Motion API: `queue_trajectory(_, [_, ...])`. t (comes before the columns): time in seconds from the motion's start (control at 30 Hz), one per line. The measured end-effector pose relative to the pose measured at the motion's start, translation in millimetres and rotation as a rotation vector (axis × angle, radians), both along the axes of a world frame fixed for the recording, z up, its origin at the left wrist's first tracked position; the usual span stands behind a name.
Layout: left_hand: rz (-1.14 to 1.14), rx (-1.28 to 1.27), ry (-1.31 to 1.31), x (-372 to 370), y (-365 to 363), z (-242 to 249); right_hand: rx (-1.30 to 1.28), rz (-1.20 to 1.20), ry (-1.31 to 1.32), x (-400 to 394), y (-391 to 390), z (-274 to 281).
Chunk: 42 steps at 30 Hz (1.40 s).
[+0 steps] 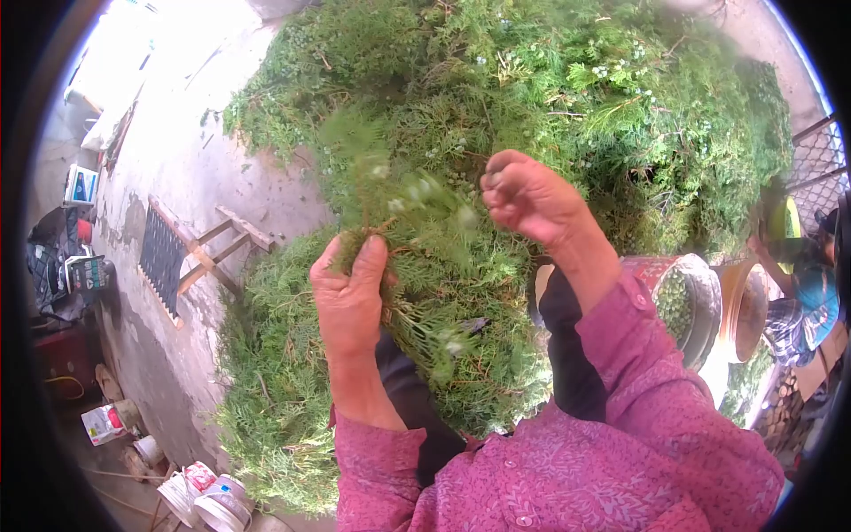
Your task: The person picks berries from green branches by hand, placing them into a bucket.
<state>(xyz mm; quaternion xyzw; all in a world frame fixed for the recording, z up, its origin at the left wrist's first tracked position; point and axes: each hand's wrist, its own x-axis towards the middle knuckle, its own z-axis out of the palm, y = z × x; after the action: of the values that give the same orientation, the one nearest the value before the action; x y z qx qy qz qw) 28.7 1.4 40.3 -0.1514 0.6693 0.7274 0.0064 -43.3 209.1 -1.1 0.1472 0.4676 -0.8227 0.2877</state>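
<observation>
My left hand [347, 301] is closed around the stem of an evergreen branch [417, 199] with flat, scaly, cypress-like sprays and pale green cones. Motion smears its upper part. Some of its sprays droop below the hand. To the right and slightly higher, apart from the branch, is my right hand [538, 197]. Its fingers are curled in with the tips together; whatever may be between them is hidden. Beneath and beyond both hands spreads a big heap of the same cut branches [576, 115].
Right of my legs stand a metal bucket [706, 301] holding small green cones and an orange-brown bucket [749, 310]. A person in blue [814, 297] sits at far right. A wooden folding stool [199, 257] lies left on concrete, with white buckets [222, 507] at lower left.
</observation>
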Motion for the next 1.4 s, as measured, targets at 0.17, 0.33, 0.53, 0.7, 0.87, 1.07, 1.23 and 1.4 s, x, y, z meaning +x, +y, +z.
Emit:
queue_trajectory(0.17, [0.108,0.01,0.001,-3.2,-2.0,-3.8,-0.285,-0.006,-0.111,8.5,-7.2,6.1])
queue_trajectory(0.33, [0.129,-0.005,0.032,-4.8,-1.9,-9.4,-0.18,0.197,-0.016,11.6,-14.4,13.3])
queue_trajectory(0.53, [0.141,-0.023,-0.044,-2.5,2.7,-6.7,-0.295,0.164,-0.032,11.4,-14.0,2.5])
queue_trajectory(0.7, [0.105,0.037,0.009,-4.9,1.5,-11.8,-0.21,0.097,-0.067,12.9,-16.6,14.1])
queue_trajectory(0.87, [0.106,0.006,-0.06,-3.9,3.6,-9.4,-0.244,0.089,-0.083,14.3,-15.4,10.6])
queue_trajectory(1.07, [0.149,0.009,0.037,-6.0,8.9,-12.2,-0.267,0.104,-0.026,15.0,-15.2,7.4])
queue_trajectory(1.23, [0.033,-0.004,0.028,-5.4,17.0,-8.5,0.44,-0.121,0.373,11.6,-22.3,6.8])
queue_trajectory(1.4, [0.36,0.016,0.0,-14.0,1.1,-16.9,0.089,-0.268,0.186,1.4,5.9,11.2])
